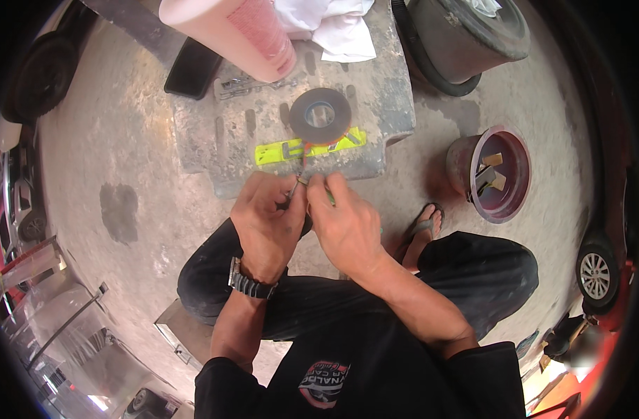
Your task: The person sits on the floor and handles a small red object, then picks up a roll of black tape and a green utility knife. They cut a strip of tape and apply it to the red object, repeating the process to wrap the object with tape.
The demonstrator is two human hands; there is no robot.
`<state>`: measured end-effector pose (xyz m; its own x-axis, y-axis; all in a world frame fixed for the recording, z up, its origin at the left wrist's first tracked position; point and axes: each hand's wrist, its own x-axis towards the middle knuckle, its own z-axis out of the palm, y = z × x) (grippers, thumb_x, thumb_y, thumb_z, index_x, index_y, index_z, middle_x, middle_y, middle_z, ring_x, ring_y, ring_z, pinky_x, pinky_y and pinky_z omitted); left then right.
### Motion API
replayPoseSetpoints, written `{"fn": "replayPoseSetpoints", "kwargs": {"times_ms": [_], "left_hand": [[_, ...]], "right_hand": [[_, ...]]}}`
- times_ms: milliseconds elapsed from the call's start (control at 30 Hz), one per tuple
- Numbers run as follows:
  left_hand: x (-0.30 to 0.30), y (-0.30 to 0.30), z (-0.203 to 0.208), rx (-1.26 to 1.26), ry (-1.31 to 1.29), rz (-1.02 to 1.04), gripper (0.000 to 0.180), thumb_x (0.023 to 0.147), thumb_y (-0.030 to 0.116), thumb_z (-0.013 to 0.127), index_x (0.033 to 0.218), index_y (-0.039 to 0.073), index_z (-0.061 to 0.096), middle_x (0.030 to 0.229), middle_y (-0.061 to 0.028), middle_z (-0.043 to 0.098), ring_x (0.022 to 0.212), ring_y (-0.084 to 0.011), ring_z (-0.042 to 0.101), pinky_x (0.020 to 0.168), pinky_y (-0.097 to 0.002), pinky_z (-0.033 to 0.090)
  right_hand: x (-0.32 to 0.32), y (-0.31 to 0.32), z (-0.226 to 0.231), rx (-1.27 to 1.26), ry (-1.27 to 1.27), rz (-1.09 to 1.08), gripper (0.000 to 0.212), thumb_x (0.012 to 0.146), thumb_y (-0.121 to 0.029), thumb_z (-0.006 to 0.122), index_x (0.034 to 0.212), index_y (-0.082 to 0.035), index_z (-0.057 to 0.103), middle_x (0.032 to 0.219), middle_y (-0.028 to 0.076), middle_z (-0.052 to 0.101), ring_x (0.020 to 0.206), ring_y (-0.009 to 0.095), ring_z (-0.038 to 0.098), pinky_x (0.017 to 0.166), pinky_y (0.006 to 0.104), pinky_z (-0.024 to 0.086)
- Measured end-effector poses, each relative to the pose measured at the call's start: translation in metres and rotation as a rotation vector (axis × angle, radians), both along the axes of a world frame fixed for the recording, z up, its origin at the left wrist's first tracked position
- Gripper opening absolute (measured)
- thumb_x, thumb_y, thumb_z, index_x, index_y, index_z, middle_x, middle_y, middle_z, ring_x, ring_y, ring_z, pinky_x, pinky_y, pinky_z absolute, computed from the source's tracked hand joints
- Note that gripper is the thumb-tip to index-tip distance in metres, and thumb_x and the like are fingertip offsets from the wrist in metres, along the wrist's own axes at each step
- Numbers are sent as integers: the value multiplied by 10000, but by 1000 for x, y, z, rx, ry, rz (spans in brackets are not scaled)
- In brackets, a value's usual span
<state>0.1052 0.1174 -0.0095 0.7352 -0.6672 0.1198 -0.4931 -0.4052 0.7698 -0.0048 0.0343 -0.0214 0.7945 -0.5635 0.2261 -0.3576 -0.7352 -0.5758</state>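
Observation:
My left hand [269,213], with a watch on its wrist, and my right hand [347,220] meet in front of the stool-like grey surface. Both are closed, fingertips pinched around small thin pieces I cannot make out; a bit of green [330,198] peeks from between the right fingers. A narrow reddish strip [305,159] runs from the hands toward a grey roll of tape [320,116] with a blue core. Under the roll lies a fluorescent yellow band [270,153] with grey reflective patches.
The worn grey surface [193,150] also bears a black phone-like slab [193,68], a pinkish plastic cup [228,31] and white cloth [347,31]. To the right stand a reddish bucket [460,166] holding small blocks and a dark grey bin [459,42]. Car wheels [597,272] show at the sides.

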Motion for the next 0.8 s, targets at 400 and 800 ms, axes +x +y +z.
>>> {"fn": "replayPoseSetpoints", "kwargs": {"times_ms": [400,800], "left_hand": [[0,1,1,-23,60,-6,118,831,-58,792,921,-13,732,830,-4,631,690,-41,532,597,-215,451],[0,-2,6,-6,5,5,108,826,-49,789,906,-13,727,798,-17,634,647,-55,540,576,-224,460]], "right_hand": [[1,-1,0,9,-15,-1,261,860,-99,655,1103,-8,635,938,103,559,668,239,659,543,381,544],[5,0,2,-17,-3,-8,266,863,-103,652,1109,-4,638,951,99,568,655,239,652,536,381,543]]}}
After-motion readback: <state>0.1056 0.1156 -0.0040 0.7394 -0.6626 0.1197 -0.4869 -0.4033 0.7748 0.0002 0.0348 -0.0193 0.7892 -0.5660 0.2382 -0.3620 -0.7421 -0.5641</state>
